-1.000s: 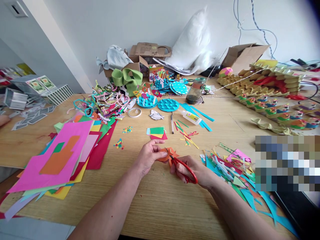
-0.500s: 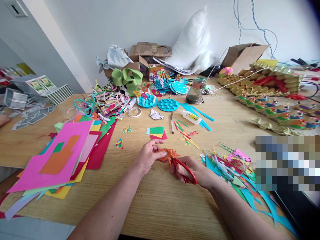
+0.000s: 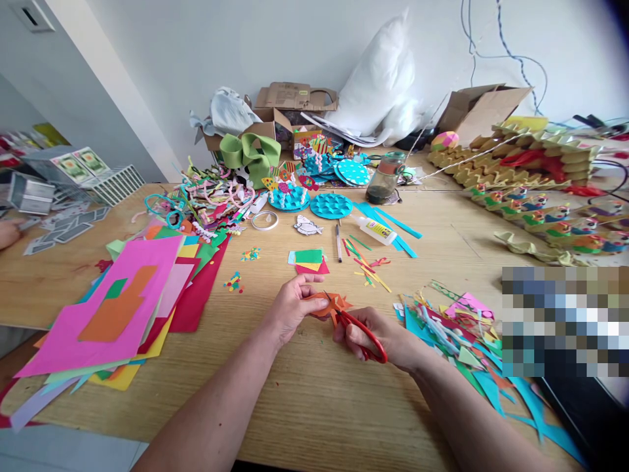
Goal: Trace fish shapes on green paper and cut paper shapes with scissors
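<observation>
Between the thumb and fingers of my left hand point(image 3: 295, 306) is a piece of orange paper point(image 3: 322, 314). My right hand point(image 3: 366, 334) grips red-handled scissors point(image 3: 374, 342), whose blades are at the orange paper's right part. Just beyond my hands lie small green point(image 3: 308, 256), yellow and red paper pieces. A white fish cutout point(image 3: 308, 226), a black pen point(image 3: 339, 244) and a glue bottle point(image 3: 376, 231) rest farther back. Thin coloured strips point(image 3: 366, 265) are scattered right of the pen.
Stacked coloured sheets point(image 3: 162, 275) cover the left side. Paper scraps point(image 3: 472, 341) lie at right. Blue round pieces point(image 3: 331, 206), a glass jar point(image 3: 386, 178) and egg cartons point(image 3: 555, 157) stand behind. Another person's hand point(image 3: 8, 233) shows at the far left edge.
My hands, the scissors and the orange paper look nearly unmoved. At the far left, the other person's hand has come a little farther into view.
</observation>
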`<state>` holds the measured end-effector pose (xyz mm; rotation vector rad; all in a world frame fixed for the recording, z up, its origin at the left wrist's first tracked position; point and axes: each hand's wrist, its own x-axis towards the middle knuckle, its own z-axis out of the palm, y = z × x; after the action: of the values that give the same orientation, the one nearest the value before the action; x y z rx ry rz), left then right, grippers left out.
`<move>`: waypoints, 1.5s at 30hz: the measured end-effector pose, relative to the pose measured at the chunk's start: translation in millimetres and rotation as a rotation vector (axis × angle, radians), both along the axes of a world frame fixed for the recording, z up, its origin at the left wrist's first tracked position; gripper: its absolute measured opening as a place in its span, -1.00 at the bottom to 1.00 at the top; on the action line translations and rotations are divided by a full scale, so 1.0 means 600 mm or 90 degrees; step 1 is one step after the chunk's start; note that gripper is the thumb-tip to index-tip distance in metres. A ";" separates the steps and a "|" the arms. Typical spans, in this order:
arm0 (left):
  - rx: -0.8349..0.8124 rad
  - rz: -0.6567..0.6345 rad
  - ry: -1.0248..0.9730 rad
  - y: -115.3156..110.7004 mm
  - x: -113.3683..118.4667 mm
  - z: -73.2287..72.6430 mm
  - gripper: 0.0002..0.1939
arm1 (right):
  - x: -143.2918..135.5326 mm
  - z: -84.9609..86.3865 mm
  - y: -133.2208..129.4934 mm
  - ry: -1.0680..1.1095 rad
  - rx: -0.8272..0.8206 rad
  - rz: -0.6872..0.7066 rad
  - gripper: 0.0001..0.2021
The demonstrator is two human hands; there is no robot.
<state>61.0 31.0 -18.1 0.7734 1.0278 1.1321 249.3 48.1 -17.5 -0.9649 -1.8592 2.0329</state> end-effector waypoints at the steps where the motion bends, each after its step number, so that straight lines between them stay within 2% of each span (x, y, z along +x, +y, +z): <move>1: 0.001 -0.001 0.001 0.000 0.000 0.000 -0.44 | 0.000 0.000 0.000 -0.002 0.003 -0.002 -0.33; 30: -0.003 0.003 -0.016 0.003 -0.005 -0.012 -0.47 | 0.001 -0.005 0.003 -0.003 0.009 -0.009 -0.31; 45: -0.002 0.004 -0.009 0.004 -0.003 -0.008 -0.46 | 0.001 -0.002 0.003 -0.013 0.015 -0.005 -0.32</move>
<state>59.2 33.3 -22.9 0.7587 1.0206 1.1397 249.8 50.1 -18.7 -0.9885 -1.8824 2.0003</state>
